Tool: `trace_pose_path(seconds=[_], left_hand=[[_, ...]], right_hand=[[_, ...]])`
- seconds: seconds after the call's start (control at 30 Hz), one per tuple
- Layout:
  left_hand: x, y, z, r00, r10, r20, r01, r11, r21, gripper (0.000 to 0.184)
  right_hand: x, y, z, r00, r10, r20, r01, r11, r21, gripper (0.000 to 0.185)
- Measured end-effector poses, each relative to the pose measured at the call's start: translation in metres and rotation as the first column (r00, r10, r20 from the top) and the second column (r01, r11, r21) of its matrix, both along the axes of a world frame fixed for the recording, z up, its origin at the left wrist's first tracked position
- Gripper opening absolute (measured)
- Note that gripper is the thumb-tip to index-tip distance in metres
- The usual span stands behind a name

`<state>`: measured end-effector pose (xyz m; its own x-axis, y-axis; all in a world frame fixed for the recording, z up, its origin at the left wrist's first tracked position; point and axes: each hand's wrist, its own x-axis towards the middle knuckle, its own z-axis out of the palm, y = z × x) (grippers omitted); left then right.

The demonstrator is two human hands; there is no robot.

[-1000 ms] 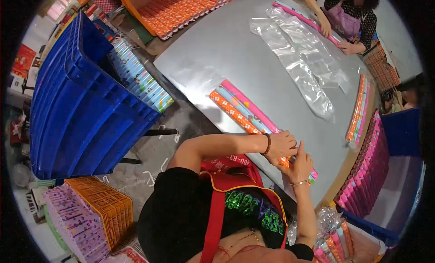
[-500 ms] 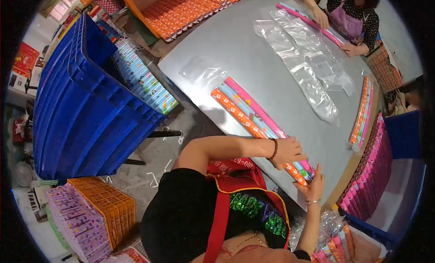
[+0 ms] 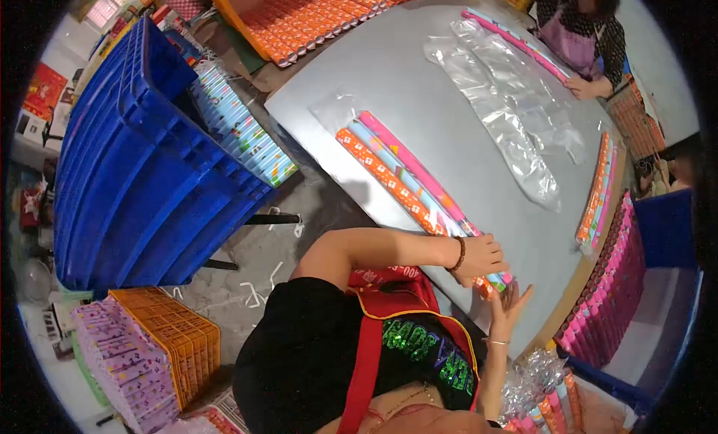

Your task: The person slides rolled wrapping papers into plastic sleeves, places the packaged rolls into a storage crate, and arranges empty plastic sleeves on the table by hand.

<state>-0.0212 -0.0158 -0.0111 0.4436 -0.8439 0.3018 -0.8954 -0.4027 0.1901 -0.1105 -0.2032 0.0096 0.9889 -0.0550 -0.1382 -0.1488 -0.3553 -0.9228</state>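
Note:
Three wrapped rolls, an orange roll [image 3: 389, 181], a light blue roll [image 3: 400, 173] and a pink roll [image 3: 411, 164], lie side by side in a clear plastic sleeve on the grey table [image 3: 359, 67]. The sleeve's empty end extends past their far ends. My left hand [image 3: 479, 259], with a beaded bracelet, is closed over the rolls near their lower ends. Beside those ends my right hand [image 3: 510, 308], with a thin bangle, has its fingers spread and holds nothing.
Clear sleeves [image 3: 497, 108] lie mid-table. Another bundle [image 3: 596, 191] rests by the right edge. A co-worker's hand [image 3: 587, 87] touches rolls across the table. A blue crate [image 3: 157, 187] stands left, an orange basket [image 3: 176, 337] lower left, and pink rolls [image 3: 606, 284] right.
The rolls have shifted up and left under my left hand. My right hand has moved off their ends, fingers spread. One co-worker's arm now reaches left toward the orange rolls.

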Motion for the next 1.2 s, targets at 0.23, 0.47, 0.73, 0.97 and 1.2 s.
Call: trace_pose_path(seconds=[0.23,0.47,0.73,0.97,1.2], left_hand=[[-0.007,-0.006,0.009,1.000,0.016,0.008,-0.016,0.998,0.058,0.084],[-0.020,-0.031,0.005,0.999,-0.031,0.028,0.030,0.999,0.041,0.080],[-0.024,-0.038,0.003,0.994,-0.113,-0.010,0.113,0.994,-0.009,0.080],[-0.003,0.041,0.032,0.994,0.011,-0.108,0.010,0.981,0.194,0.110],[-0.006,0.041,0.012,0.995,0.085,-0.054,-0.080,0.992,0.093,0.080]], right_hand=[[-0.015,0.014,-0.007,0.983,-0.144,-0.117,0.186,0.761,0.622,0.072],[-0.021,0.030,-0.003,0.985,-0.149,-0.083,0.160,0.643,0.749,0.063],[-0.019,0.015,-0.013,0.986,-0.118,-0.117,0.165,0.596,0.786,0.064],[-0.019,0.002,-0.015,0.976,-0.042,-0.214,0.173,0.746,0.643,0.066],[-0.012,0.017,-0.012,0.994,-0.050,-0.101,0.089,0.898,0.430,0.069]])
